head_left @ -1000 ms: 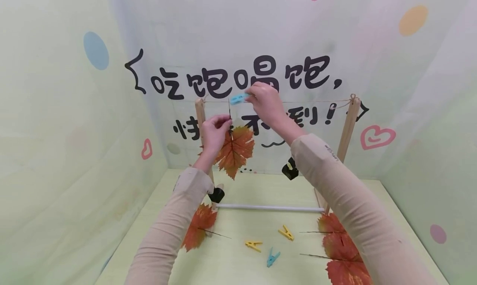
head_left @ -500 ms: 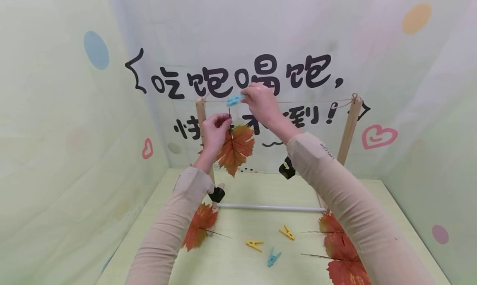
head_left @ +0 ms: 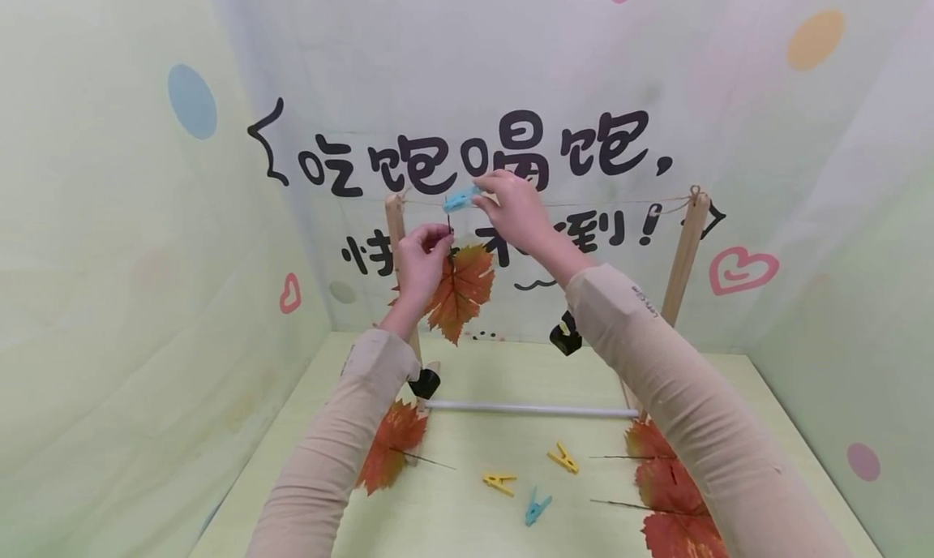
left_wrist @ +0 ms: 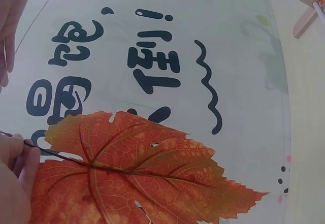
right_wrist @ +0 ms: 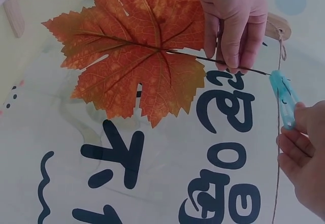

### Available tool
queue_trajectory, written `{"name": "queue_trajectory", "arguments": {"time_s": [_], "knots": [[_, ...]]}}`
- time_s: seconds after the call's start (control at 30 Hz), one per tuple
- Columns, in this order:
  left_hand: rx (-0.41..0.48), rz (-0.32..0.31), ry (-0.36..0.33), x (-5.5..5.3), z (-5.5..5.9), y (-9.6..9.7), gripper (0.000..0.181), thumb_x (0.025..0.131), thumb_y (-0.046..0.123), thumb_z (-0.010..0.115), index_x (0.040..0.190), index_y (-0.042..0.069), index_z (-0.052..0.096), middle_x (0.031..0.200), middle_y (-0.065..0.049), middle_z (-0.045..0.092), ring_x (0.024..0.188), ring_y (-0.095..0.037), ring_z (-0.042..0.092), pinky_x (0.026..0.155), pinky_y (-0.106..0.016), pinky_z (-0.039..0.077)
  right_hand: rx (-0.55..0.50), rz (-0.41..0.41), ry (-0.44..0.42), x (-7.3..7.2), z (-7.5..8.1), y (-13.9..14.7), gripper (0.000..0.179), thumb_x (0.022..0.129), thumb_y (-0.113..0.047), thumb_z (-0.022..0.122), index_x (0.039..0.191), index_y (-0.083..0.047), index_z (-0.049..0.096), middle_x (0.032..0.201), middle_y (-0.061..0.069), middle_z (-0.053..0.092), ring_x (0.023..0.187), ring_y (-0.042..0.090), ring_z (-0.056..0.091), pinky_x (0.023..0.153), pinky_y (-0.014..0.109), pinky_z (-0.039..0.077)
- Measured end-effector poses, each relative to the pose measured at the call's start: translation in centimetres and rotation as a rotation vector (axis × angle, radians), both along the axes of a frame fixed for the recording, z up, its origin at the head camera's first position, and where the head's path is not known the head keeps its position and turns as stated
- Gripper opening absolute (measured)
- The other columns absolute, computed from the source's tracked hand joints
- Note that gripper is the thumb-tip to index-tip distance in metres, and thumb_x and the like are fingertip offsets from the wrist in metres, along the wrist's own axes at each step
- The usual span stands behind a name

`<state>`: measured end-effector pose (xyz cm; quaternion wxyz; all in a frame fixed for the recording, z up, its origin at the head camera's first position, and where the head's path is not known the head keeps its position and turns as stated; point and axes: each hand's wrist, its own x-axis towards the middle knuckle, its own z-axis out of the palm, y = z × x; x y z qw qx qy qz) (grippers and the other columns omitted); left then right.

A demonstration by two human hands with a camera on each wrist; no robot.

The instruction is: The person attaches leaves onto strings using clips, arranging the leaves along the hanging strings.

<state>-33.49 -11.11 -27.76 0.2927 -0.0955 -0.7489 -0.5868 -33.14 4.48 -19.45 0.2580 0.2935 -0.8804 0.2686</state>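
An orange-red artificial maple-like leaf (head_left: pixel 460 290) hangs tip-down below the string (head_left: pixel 584 204), its dark stem pointing up. My left hand (head_left: pixel 422 262) pinches that stem just above the blade, as the right wrist view also shows with the leaf (right_wrist: pixel 147 46). With thumb and fingers, my right hand (head_left: pixel 514 209) pinches a light blue clothespin (head_left: pixel 461 199) by its handle end. The clothespin (right_wrist: pixel 282 97) lies over the string and meets the top of the stem in the right wrist view. Whether its jaws grip both cannot be told.
The string spans two wooden posts (head_left: pixel 683 258), joined low down by a white rod (head_left: pixel 533 410). On the table lie yellow clothespins (head_left: pixel 499 482), another blue clothespin (head_left: pixel 537 507), one leaf (head_left: pixel 394 444) at left and several red leaves (head_left: pixel 667 481) at right. Black clips (head_left: pixel 425 382) sit near the frame.
My right hand has brought the blue clothespin slightly left and down, from beside the stem onto the stem's top at the string. The left hand keeps its pinch, almost still.
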Motion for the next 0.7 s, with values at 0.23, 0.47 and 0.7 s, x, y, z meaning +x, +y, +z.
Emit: {"name": "queue_trajectory", "arguments": {"time_s": [0.23,0.47,0.7], "knots": [[-0.004,0.017,0.008,0.2,0.0,0.1,0.015,0.085,0.007,0.063,0.097,-0.001,0.066,0.096,-0.015,0.066,0.084,-0.02,0.062,0.07,-0.021,0.052,-0.043,0.026,0.007,0.1,-0.3,0.4,0.039,0.089,-0.018,0.059,0.123,0.002,0.054,0.117,0.015,0.06,0.112,0.025,0.053,0.103,0.033,0.036],[-0.004,0.021,0.029,0.1,-0.2,0.2,0.017,0.085,0.005,0.063,0.099,-0.004,0.065,0.097,-0.016,0.066,0.085,-0.023,0.062,0.074,-0.026,0.053,-0.06,0.041,0.015,0.9,-0.4,1.3,0.043,0.087,-0.019,0.062,0.124,0.001,0.053,0.116,0.015,0.059,0.111,0.025,0.053,0.095,0.034,0.042],[-0.027,0.067,0.043,0.1,-0.5,0.2,0.016,0.084,0.006,0.064,0.097,-0.002,0.067,0.095,-0.014,0.067,0.082,-0.022,0.062,0.072,-0.025,0.052,-0.066,0.074,0.047,2.3,-1.1,2.5,0.043,0.085,-0.018,0.065,0.123,0.001,0.054,0.119,0.015,0.059,0.11,0.025,0.054,0.095,0.034,0.043]]}}
